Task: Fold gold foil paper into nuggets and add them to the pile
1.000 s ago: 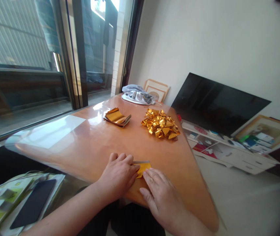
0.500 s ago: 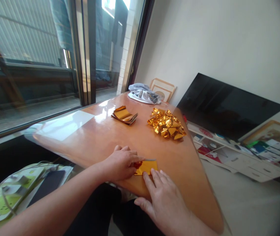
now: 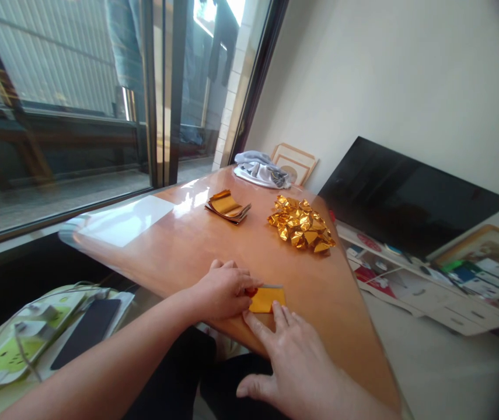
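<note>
A small piece of gold foil paper (image 3: 267, 299) lies folded near the table's front edge, a pale strip along its far side. My left hand (image 3: 225, 290) has its fingers bent over the left end of this paper, pinching it; a reddish shiny bit shows by the fingertips. My right hand (image 3: 290, 350) is open, thumb spread wide, with fingertips touching the paper's near edge. Farther off lies a stack of gold foil sheets (image 3: 228, 207), curled at the ends. To its right is a heap of folded gold foil pieces (image 3: 302, 224).
The brown table (image 3: 179, 251) narrows away from me. A white sheet (image 3: 126, 220) lies at its left edge, folded cloth (image 3: 260, 169) at the far end. At lower left, a stool holds a power strip (image 3: 10, 356) and a dark phone (image 3: 86, 333). A low white cabinet (image 3: 433, 291) stands right.
My right hand's thumb and index finger have spread farther apart, the index shifting left toward my left hand. The left hand keeps its hold. The whole view has shifted slightly.
</note>
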`<state>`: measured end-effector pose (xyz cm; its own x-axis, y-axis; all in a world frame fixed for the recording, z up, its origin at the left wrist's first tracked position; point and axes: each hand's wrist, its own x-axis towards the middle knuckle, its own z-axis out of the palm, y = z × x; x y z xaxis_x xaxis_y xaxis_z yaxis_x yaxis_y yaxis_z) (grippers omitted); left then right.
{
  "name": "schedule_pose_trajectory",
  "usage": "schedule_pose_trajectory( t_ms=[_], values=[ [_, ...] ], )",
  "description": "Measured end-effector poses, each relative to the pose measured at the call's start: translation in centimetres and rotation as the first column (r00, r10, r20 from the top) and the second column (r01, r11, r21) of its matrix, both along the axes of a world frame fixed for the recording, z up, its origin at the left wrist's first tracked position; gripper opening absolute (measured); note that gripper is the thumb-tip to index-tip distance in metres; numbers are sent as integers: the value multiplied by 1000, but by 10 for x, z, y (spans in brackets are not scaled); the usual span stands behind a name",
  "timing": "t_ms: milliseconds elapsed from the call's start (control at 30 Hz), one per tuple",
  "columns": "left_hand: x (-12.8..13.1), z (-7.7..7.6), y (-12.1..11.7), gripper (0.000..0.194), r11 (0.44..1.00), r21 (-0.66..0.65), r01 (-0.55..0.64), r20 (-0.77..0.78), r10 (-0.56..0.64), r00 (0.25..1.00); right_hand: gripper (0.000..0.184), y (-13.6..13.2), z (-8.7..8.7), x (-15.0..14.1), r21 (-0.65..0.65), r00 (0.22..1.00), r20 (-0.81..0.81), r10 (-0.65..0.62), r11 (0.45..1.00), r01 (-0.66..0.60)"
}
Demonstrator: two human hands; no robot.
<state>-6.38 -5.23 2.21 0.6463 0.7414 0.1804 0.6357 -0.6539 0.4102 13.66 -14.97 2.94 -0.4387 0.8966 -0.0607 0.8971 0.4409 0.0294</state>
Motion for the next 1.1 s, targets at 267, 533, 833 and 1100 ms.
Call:
schedule_pose_trajectory(
  t_ms=[267,533,833,1100],
  values=[
    [3,-2,-5,23,999,5,-41,14,41,999,93,-1,-5,7,109,999,-28,22,994,-19],
    [4,-2,-10,16,997,64,-43,-23,45,999,61,3,1,9,139,997,-63,-49,989,58],
    [7,2,-10,19,997,75,-24,-69,30,997,56,0,1,34,177,988,-52,-149,972,156],
    [12,2,-10,22,996,85,-28,-76,34,997,27,10,15,48,196,969,-151,-195,955,222]
  ],
)
